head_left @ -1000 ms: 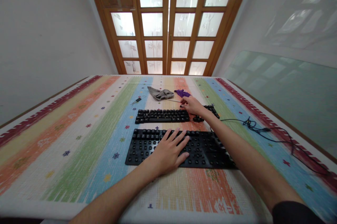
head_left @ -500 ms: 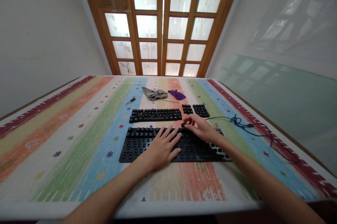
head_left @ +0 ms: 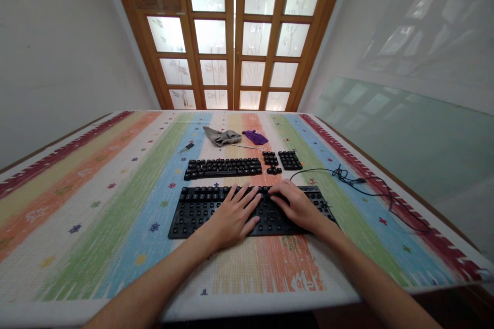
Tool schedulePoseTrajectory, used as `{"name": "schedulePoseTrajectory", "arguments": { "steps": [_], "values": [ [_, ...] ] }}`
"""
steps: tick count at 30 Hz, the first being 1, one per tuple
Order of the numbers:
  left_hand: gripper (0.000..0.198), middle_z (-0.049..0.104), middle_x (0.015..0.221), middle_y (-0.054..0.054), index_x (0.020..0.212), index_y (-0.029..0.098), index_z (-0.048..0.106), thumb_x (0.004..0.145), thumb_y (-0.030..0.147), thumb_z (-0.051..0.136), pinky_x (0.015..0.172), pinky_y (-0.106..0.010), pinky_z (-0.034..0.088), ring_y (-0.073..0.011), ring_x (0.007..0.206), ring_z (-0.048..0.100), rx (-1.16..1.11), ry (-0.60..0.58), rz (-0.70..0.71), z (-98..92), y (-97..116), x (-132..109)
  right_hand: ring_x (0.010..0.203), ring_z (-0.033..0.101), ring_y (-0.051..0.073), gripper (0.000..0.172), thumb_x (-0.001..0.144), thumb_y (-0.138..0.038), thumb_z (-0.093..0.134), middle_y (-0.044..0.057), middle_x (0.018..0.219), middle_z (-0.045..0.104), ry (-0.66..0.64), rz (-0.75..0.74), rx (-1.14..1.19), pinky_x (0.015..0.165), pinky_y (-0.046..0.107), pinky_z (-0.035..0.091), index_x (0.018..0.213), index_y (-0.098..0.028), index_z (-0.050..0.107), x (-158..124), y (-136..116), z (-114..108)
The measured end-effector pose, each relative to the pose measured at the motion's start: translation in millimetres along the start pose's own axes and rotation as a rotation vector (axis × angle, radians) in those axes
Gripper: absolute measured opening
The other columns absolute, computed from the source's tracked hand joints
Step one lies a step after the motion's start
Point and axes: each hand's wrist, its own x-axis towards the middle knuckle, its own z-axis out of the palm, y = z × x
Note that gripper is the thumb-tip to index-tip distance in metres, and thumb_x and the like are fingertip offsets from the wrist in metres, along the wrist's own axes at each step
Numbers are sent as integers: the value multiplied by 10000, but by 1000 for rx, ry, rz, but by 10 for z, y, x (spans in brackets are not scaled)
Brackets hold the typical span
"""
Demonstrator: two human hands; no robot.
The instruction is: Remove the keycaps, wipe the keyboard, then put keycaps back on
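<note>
A black keyboard (head_left: 181, 215) lies in front of me, with keycaps along part of its upper rows and bare switches over much of the rest. My left hand (head_left: 233, 215) rests flat across its middle, fingers spread. Right of that, my right hand (head_left: 296, 205) is at the keyboard's upper edge, thumb and fingers pinched on a small black keycap that they mostly hide. Behind the keyboard sits a block of loose keycaps (head_left: 224, 167). Smaller groups stand to its right: navigation keycaps (head_left: 270, 158), arrow keycaps (head_left: 274, 170) and number-pad keycaps (head_left: 290, 160).
Farther back lie a grey cloth (head_left: 223, 137), a purple cloth (head_left: 256, 137) and a thin rod (head_left: 247, 146). A small dark tool with thin prongs (head_left: 188, 146) is to their left. The black cable (head_left: 349, 178) coils on the right over the striped tablecloth (head_left: 127, 226).
My right hand has moved toward me with the keycap, from just behind the keyboard's edge down onto its upper row. The arrow keycaps have come into sight. My left hand stays in place.
</note>
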Motion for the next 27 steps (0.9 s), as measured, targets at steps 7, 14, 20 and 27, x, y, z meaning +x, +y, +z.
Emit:
{"name": "schedulePoseTrajectory", "arguments": {
  "steps": [7, 14, 20, 27],
  "values": [
    [536, 341, 1570, -77, 1482, 179, 366, 1030, 461, 309, 1193, -502, 180, -283, 1462, 270, 0, -4, -2, 10, 7, 2, 870, 583, 230, 118, 957, -167, 489, 68, 892, 657, -22, -48, -40, 787, 397, 505, 980, -229, 587, 6, -18, 17],
    [536, 335, 1573, -82, 1482, 177, 364, 1030, 460, 311, 1195, -494, 173, -275, 1462, 273, -2, 3, -1, 21, 2, -3, 889, 585, 224, 132, 968, -164, 475, 69, 916, 669, -14, -71, -47, 813, 403, 505, 975, -222, 593, 12, -5, 55],
    [537, 363, 1559, -85, 1479, 172, 374, 1030, 457, 299, 1188, -501, 191, -279, 1460, 276, -10, -9, -9, -11, 10, -4, 871, 596, 226, 128, 957, -167, 497, 62, 893, 674, 7, -66, -24, 793, 405, 513, 973, -230, 606, 19, -8, 56],
    [536, 376, 1552, -83, 1492, 192, 354, 1029, 457, 300, 1193, -493, 179, -267, 1460, 277, -2, 19, -1, 17, 1, -11, 859, 613, 222, 147, 950, -169, 504, 59, 889, 691, 9, -50, -11, 792, 396, 516, 975, -231, 635, 40, -22, 39]
  ]
}}
